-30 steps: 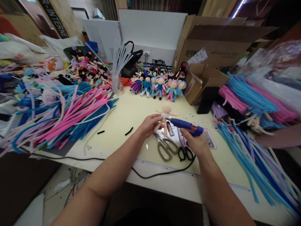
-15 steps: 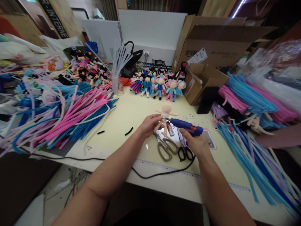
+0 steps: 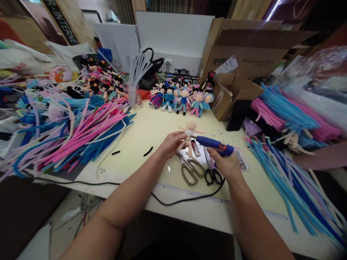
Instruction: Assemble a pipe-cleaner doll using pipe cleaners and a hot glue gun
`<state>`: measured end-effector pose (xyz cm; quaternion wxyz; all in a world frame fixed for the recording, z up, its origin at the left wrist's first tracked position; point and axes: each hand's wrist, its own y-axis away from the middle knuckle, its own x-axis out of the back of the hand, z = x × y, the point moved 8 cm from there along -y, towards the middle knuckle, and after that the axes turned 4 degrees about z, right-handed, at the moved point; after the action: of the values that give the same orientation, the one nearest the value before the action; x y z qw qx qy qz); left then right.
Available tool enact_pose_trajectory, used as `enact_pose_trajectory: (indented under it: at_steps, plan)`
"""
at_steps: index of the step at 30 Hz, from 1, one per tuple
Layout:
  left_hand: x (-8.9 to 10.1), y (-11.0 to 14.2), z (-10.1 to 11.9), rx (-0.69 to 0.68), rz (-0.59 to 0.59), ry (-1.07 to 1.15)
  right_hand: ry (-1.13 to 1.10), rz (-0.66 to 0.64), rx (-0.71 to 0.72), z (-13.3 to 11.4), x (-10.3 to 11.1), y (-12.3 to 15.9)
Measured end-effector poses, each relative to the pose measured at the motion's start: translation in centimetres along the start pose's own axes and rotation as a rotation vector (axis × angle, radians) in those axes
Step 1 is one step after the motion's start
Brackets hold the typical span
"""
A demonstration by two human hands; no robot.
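Observation:
A small beige doll [image 3: 191,125] with a white band round its middle is pinched at the waist by my left hand [image 3: 175,143]. My right hand [image 3: 226,162] is wrapped round a blue glue gun [image 3: 213,142]. Its nozzle points left and meets the doll's white waist, though I cannot tell whether glue is coming out. Below the doll lie scissors with tan handles [image 3: 189,174] and scissors with black handles [image 3: 213,177]. A black cord [image 3: 179,200] curves along the table's front edge.
Pipe cleaners pile up at left [image 3: 81,137] and right [image 3: 282,187]. Finished dolls [image 3: 184,101] stand at the back beside a cardboard box [image 3: 244,54]. Clear glue sticks [image 3: 135,76] rise from a cup. Two short black pieces [image 3: 148,151] lie on the table.
Hardly anything differs. The whole view has shifted very slightly, while the doll, the glue gun and both hands keep their places relative to one another.

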<state>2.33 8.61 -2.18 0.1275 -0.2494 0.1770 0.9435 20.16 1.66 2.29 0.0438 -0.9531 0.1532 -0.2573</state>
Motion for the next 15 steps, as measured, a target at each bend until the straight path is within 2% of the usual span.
enact_pose_trajectory:
  at_steps: [15]
  plan:
    - [-0.03, 0.10, 0.06, 0.002, -0.003, 0.015, -0.036, -0.026, 0.007, -0.26, -0.16, -0.08]
